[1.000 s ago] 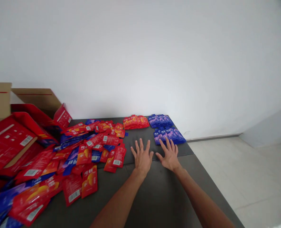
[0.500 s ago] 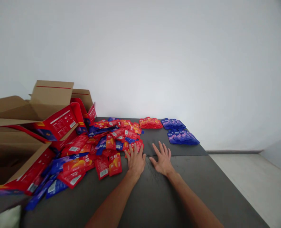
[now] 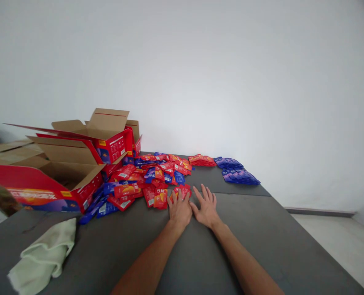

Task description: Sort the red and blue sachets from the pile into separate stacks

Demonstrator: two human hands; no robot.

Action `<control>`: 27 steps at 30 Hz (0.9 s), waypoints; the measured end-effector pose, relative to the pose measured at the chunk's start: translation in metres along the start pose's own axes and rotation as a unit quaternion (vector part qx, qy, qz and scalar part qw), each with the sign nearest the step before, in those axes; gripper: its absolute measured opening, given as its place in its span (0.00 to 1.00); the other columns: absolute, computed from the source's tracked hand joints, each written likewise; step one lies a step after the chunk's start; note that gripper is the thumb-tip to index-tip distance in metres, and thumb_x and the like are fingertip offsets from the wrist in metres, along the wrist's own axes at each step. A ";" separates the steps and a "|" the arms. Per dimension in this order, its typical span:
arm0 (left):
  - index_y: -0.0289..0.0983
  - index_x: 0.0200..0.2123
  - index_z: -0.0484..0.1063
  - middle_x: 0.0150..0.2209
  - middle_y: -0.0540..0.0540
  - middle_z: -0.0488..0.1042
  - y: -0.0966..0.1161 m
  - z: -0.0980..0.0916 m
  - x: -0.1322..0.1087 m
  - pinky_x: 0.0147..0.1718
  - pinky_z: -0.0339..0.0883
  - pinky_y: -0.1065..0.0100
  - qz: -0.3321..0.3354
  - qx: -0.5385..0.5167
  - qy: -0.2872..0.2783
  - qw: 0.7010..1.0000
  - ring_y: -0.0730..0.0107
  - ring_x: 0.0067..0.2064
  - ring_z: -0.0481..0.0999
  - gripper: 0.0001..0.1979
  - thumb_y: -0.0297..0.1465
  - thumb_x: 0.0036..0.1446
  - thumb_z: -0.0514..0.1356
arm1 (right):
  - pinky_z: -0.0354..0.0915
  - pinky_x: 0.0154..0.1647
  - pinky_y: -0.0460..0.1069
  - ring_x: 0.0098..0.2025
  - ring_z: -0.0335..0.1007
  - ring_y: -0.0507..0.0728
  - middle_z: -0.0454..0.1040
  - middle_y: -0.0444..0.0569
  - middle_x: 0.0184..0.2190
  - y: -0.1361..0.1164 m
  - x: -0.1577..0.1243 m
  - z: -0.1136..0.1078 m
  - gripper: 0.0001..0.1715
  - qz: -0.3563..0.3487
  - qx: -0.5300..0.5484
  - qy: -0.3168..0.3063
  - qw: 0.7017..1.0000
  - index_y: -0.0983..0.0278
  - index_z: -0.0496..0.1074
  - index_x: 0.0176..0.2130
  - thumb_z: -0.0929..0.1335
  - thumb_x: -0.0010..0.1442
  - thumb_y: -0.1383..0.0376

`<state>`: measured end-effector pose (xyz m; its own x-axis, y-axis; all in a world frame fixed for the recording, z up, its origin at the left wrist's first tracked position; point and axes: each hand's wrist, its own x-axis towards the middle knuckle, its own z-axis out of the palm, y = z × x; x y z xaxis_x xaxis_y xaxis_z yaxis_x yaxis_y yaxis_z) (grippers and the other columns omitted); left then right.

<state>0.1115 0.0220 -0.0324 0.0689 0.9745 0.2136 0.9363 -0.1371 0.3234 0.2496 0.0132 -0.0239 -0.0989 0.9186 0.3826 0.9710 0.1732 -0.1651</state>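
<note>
My left hand [image 3: 180, 211] rests at the near right edge of a loose pile of red and blue pouches. Its fingers are spread, with the tips lying on a red pouch [image 3: 184, 189]; whether one or two pouches lie under them I cannot tell. Close beside it, my right hand [image 3: 205, 208] is open over the dark table [image 3: 231, 250], thumb near the left hand and nothing in the fingers. Just left of my left hand lies another red pouch [image 3: 160, 199] with an orange picture. A blue pouch [image 3: 179, 177] shows behind the fingers.
Open red cartons [image 3: 62, 196] with raised brown flaps stand at the left. Overlapping rows of red pouches [image 3: 202, 160] and blue pouches [image 3: 241, 176] lie at the back. A crumpled pale green cloth [image 3: 43, 258] lies front left. The table's right edge borders the floor [image 3: 332, 237].
The view has swung left, showing more of the cartons and the cloth. My left hand has drawn the red pouch slightly away from the pile, and my hands are closer together.
</note>
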 end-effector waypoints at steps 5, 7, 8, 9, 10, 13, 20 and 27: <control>0.49 0.64 0.60 0.67 0.42 0.56 -0.006 -0.015 -0.031 0.61 0.39 0.38 0.000 0.000 -0.007 1.000 0.41 0.67 0.49 0.26 0.38 0.62 0.48 | 0.39 0.65 0.68 0.70 0.37 0.68 0.40 0.46 0.71 -0.022 -0.026 -0.012 0.38 0.006 0.020 -0.003 1.000 0.48 0.49 0.68 0.63 0.62 0.53; 0.49 0.63 0.62 0.66 0.42 0.58 -0.007 -0.020 -0.040 0.61 0.40 0.39 -0.008 0.001 0.001 1.000 0.41 0.67 0.51 0.26 0.38 0.62 0.49 | 0.39 0.65 0.67 0.70 0.38 0.67 0.41 0.47 0.71 -0.029 -0.033 -0.015 0.36 0.010 0.025 -0.002 1.000 0.50 0.53 0.67 0.63 0.62 0.55; 0.49 0.62 0.62 0.66 0.42 0.59 -0.007 -0.021 -0.044 0.61 0.40 0.40 -0.010 0.004 0.012 1.000 0.42 0.67 0.51 0.25 0.38 0.62 0.49 | 0.39 0.65 0.67 0.69 0.40 0.67 0.43 0.48 0.71 -0.032 -0.036 -0.016 0.35 0.013 0.028 0.001 1.000 0.51 0.55 0.66 0.63 0.61 0.55; 0.48 0.62 0.63 0.65 0.41 0.60 -0.007 -0.023 -0.047 0.61 0.40 0.41 -0.012 0.007 0.024 1.000 0.42 0.66 0.51 0.25 0.38 0.62 0.50 | 0.39 0.65 0.66 0.69 0.41 0.67 0.45 0.49 0.70 -0.034 -0.037 -0.017 0.34 0.017 0.032 0.002 0.999 0.53 0.58 0.65 0.63 0.61 0.56; 0.47 0.61 0.65 0.64 0.41 0.61 -0.007 -0.024 -0.049 0.61 0.41 0.42 -0.010 0.009 0.034 0.999 0.42 0.66 0.52 0.24 0.38 0.61 0.51 | 0.40 0.65 0.66 0.68 0.43 0.67 0.48 0.50 0.70 -0.036 -0.039 -0.017 0.32 0.019 0.037 0.004 0.999 0.54 0.61 0.64 0.64 0.61 0.57; 0.43 0.57 0.69 0.61 0.38 0.66 -0.007 -0.028 -0.050 0.59 0.49 0.46 0.003 0.008 0.056 0.998 0.44 0.63 0.57 0.23 0.37 0.59 0.54 | 0.42 0.65 0.65 0.67 0.47 0.67 0.56 0.51 0.66 -0.039 -0.040 -0.015 0.26 0.023 0.054 0.008 0.998 0.56 0.68 0.58 0.64 0.60 0.60; 0.35 0.45 0.76 0.46 0.36 0.76 -0.009 -0.032 -0.035 0.51 0.60 0.54 0.015 0.014 0.071 0.997 0.51 0.52 0.69 0.15 0.33 0.59 0.55 | 0.48 0.64 0.59 0.63 0.53 0.64 0.70 0.50 0.57 -0.034 -0.034 -0.001 0.20 0.009 0.112 0.054 0.992 0.60 0.76 0.48 0.61 0.62 0.66; 0.34 0.41 0.73 0.35 0.39 0.78 -0.023 -0.035 -0.022 0.36 0.64 0.66 -0.002 -0.066 0.026 0.998 0.62 0.38 0.77 0.17 0.26 0.64 0.44 | 0.54 0.60 0.58 0.59 0.58 0.63 0.74 0.50 0.52 -0.041 -0.032 -0.004 0.17 -0.001 0.182 0.066 0.981 0.60 0.77 0.46 0.62 0.63 0.65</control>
<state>0.0766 -0.0028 -0.0124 0.0450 0.9649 0.2587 0.8830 -0.1595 0.4413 0.2142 -0.0244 -0.0258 -0.0489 0.8683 0.4936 0.8265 0.3126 -0.4681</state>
